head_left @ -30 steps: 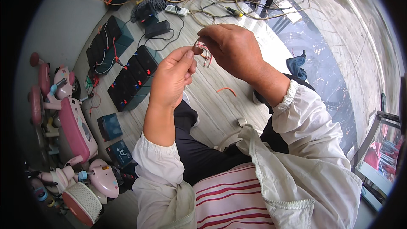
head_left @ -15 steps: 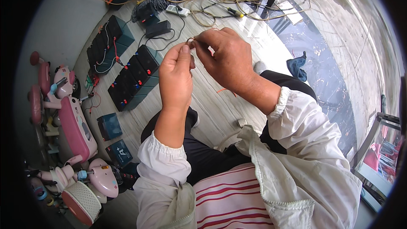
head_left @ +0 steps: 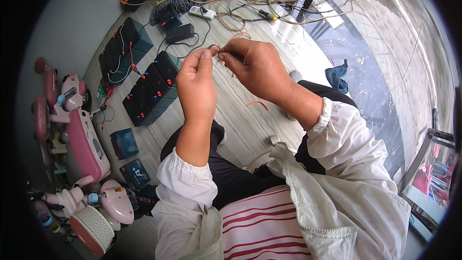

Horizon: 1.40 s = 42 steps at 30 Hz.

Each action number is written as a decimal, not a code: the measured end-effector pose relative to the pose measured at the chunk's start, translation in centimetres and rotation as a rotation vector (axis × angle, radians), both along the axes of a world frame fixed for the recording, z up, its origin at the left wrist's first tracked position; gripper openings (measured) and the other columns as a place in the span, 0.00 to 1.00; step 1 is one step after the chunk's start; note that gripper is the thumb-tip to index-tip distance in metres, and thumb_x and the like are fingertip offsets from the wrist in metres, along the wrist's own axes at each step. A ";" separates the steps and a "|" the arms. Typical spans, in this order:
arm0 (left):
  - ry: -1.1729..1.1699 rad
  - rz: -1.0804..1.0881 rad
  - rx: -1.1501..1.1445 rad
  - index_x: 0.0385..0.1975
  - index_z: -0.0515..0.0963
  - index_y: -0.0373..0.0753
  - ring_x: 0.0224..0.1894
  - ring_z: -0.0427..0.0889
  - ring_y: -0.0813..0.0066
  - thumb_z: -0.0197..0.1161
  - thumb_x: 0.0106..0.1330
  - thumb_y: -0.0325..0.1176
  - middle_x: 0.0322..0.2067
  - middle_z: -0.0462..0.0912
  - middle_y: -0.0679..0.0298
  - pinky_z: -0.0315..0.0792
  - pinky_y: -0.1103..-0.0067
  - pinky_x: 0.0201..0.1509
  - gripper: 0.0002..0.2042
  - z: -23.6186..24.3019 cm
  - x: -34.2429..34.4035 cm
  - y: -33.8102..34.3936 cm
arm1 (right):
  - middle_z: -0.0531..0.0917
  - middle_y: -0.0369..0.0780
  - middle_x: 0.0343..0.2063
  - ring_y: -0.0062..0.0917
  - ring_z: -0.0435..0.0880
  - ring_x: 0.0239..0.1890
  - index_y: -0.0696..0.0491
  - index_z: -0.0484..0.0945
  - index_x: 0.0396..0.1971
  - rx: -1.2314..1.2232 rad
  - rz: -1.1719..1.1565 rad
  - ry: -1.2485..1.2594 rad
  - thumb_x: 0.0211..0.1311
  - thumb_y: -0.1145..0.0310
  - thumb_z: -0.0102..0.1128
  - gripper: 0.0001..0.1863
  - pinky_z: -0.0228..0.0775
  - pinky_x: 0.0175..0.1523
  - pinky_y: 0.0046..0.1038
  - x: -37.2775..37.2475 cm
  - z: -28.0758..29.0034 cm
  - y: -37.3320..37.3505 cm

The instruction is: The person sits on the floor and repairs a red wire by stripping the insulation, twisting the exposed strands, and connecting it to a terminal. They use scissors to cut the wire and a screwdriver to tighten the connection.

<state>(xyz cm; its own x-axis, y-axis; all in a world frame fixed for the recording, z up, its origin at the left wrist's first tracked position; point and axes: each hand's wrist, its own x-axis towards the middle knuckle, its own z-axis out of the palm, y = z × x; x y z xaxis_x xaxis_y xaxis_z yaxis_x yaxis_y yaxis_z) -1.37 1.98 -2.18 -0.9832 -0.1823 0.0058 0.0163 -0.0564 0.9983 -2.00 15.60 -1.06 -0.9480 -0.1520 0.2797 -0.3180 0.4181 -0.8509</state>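
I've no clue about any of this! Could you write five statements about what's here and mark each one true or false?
1. The left hand and right hand both pinch a thin wire. True.
2. The right hand holds the orange strip. False: the orange strip lies on the floor.
3. A yellow-and-black tool handle lies beyond the hands. True.
4. The blue cloth is left of the hands. False: the blue cloth is to their right.
5. A pink-and-white toy vehicle stands on the person's left. True.

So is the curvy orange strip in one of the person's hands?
No, the orange strip lies on the floor, apart from the left hand and the right hand.
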 end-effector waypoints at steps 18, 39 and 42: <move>-0.367 -0.336 0.194 0.35 0.75 0.34 0.19 0.59 0.90 0.52 0.68 0.33 0.22 0.68 0.72 0.52 0.91 0.19 0.08 3.0 0.5 -3.1 | 0.73 0.38 0.28 0.35 0.75 0.32 0.49 0.74 0.29 0.194 0.013 0.409 0.41 0.61 0.69 0.15 0.69 0.34 0.34 -1.2 0.9 0.9; 0.072 -0.537 -0.519 0.28 0.79 0.33 0.22 0.69 0.81 0.57 0.64 0.30 0.21 0.74 0.67 0.62 0.83 0.28 0.08 3.4 3.3 -2.2 | 0.72 0.36 0.25 0.30 0.72 0.32 0.51 0.70 0.24 0.279 0.370 0.620 0.52 0.66 0.58 0.08 0.67 0.37 0.32 1.3 -0.7 3.3; 0.304 -0.431 -0.691 0.28 0.78 0.36 0.26 0.74 0.67 0.58 0.61 0.27 0.24 0.76 0.59 0.67 0.75 0.32 0.03 2.5 2.7 -1.5 | 0.71 0.35 0.19 0.26 0.70 0.21 0.53 0.70 0.21 -0.107 0.287 0.315 0.61 0.63 0.55 0.13 0.66 0.29 0.29 1.9 -1.5 2.6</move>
<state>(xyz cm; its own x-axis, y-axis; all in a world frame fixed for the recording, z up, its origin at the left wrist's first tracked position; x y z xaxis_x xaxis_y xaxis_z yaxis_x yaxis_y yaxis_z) 1.36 0.50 0.29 -0.9038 0.3465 0.2512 0.4042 0.4981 0.7672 -0.07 18.24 -2.53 -0.7379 -0.3512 0.5764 -0.6590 0.1901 -0.7277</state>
